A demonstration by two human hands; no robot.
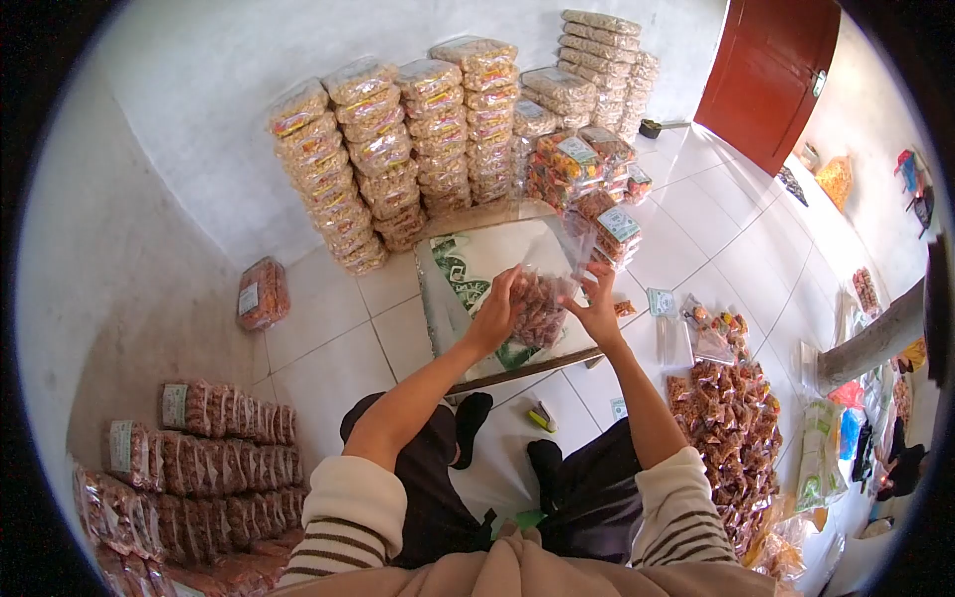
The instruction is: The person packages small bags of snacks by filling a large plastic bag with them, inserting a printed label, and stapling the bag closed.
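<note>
A clear plastic bag of reddish-brown snacks (540,310) sits over a low table (453,333) with a white and green top. Its loose, unfilled upper part extends toward the far side of the table. My left hand (500,306) grips the left side of the bag with bent fingers. On the opposite side, my right hand (597,303) pinches the bag's edge. Some fingertips are hidden against the plastic.
Tall stacks of bagged snacks (383,149) line the wall. Filled brown packs (209,458) are rowed at lower left; a single pack (264,294) lies nearby. Small brown packets (726,428) are heaped at right. A yellow-handled tool (542,416) lies between my feet.
</note>
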